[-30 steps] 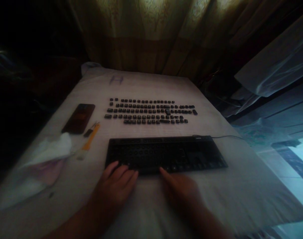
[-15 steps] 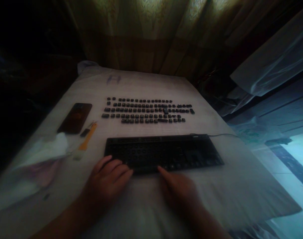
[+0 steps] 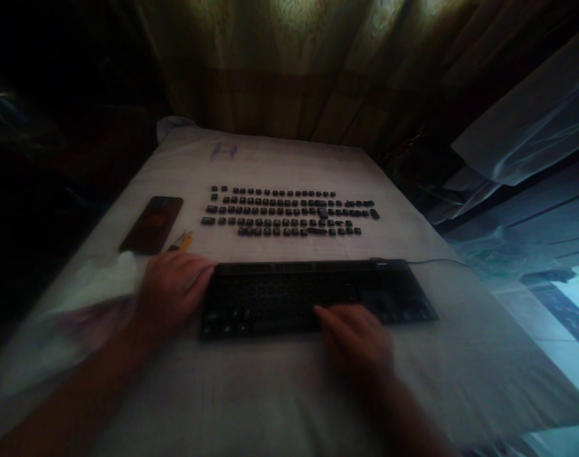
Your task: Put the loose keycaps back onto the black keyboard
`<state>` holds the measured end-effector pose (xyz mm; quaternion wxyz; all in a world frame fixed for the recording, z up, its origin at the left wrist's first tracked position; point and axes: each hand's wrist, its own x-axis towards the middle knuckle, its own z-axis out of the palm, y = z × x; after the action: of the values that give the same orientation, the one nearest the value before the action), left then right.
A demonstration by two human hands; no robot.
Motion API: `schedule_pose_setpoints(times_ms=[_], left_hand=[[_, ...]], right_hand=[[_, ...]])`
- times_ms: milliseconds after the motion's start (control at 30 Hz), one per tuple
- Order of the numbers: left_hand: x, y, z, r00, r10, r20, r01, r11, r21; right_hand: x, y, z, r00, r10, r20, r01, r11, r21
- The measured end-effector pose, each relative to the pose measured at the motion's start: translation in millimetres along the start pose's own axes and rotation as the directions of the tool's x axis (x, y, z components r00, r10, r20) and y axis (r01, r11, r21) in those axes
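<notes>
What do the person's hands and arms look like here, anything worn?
Both are bare: no gloves, and no sleeves on the forearms in view. No rings, watch or bands visible on the left hand or right hand, though the picture is dim and motion-blurred, so small items could be missed.

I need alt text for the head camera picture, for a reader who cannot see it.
In dim light, a person's left hand rests at the left end of a black keyboard stripped of its keys, and the right hand lies on its front edge. Removed keycaps lie in rows beyond it on a white cloth, with a phone at left.
</notes>
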<state>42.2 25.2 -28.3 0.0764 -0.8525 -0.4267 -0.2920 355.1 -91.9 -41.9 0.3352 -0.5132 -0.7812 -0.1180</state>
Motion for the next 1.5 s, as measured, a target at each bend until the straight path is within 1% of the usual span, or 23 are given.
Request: schedule_pose_setpoints(times_ms=[100,167,233,333,400,433,500,600,667,733,833,867,933,1000,1067,1267,1367,1500], left_hand=[[-4.6,-6.6,7.2,0.997,-0.069,0.019,0.07,0.996,-0.056],[-8.7,-7.8,9.6,0.995,-0.095,0.034,0.097,0.991,-0.09],[-12.3,-7.6,10.8,0.993,-0.106,0.044,0.11,0.987,-0.113],[-15.0,-6.8,12.0,0.994,-0.106,0.035,0.11,0.985,-0.136],[-15.4,-6.7,13.0,0.995,-0.1,0.029,0.103,0.986,-0.133],[-15.5,-6.9,13.7,0.995,-0.099,0.027,0.102,0.987,-0.126],[-16.2,-7.8,15.8,0.995,-0.1,0.032,0.103,0.988,-0.116],[-18.8,-10.7,20.8,0.992,-0.117,0.038,0.12,0.987,-0.111],[-20.7,-12.7,24.2,0.991,-0.124,0.04,0.128,0.986,-0.111],[-21.5,-14.0,26.2,0.992,-0.118,0.05,0.123,0.986,-0.113],[-20.6,-13.8,26.2,0.991,-0.104,0.079,0.113,0.987,-0.117],[-20.0,-13.2,25.7,0.99,-0.107,0.086,0.117,0.986,-0.118],[-18.9,-11.8,24.7,0.987,-0.13,0.098,0.142,0.983,-0.119],[-18.3,-10.4,24.1,0.982,-0.154,0.11,0.166,0.979,-0.115],[-18.0,-9.4,23.7,0.979,-0.165,0.117,0.177,0.978,-0.109],[-17.1,-6.0,21.8,0.981,-0.173,0.083,0.18,0.98,-0.084],[-16.3,-5.2,20.5,0.983,-0.173,0.056,0.177,0.981,-0.076],[-9.1,-11.5,18.1,0.981,-0.186,0.05,0.19,0.978,-0.085]], right_hand=[[0.0,6.7,0.0,1.0,0.004,-0.026,-0.005,1.0,-0.015],[-2.2,14.5,-1.8,0.998,0.033,-0.046,-0.035,0.999,-0.041],[-5.7,25.9,-4.6,0.991,0.095,-0.092,-0.103,0.991,-0.08],[-11.7,46.6,-8.0,0.962,0.198,-0.186,-0.222,0.968,-0.118],[-14.2,57.8,-8.6,0.948,0.241,-0.208,-0.271,0.954,-0.127],[-14.4,61.7,-8.2,0.948,0.249,-0.197,-0.277,0.952,-0.131],[-11.5,65.8,-6.5,0.964,0.231,-0.132,-0.248,0.96,-0.131],[2.3,66.0,-1.8,0.984,0.176,0.01,-0.174,0.979,-0.107],[17.5,65.5,2.2,0.981,0.167,0.099,-0.159,0.983,-0.092],[35.9,65.6,6.6,0.965,0.181,0.191,-0.168,0.982,-0.084],[65.2,65.2,12.7,0.915,0.206,0.348,-0.193,0.979,-0.072],[74.2,64.6,14.3,0.889,0.211,0.406,-0.198,0.977,-0.072],[89.7,62.5,16.5,0.822,0.218,0.526,-0.204,0.975,-0.084],[100.8,60.1,17.6,0.762,0.217,0.61,-0.205,0.975,-0.091],[108.2,58.2,18.0,0.736,0.209,0.644,-0.206,0.975,-0.081],[124.2,58.4,17.0,0.725,0.169,0.667,-0.201,0.979,-0.03],[130.5,62.1,14.6,0.745,0.135,0.653,-0.184,0.983,0.007],[131.0,73.8,8.5,0.806,0.103,0.583,-0.169,0.984,0.061]])
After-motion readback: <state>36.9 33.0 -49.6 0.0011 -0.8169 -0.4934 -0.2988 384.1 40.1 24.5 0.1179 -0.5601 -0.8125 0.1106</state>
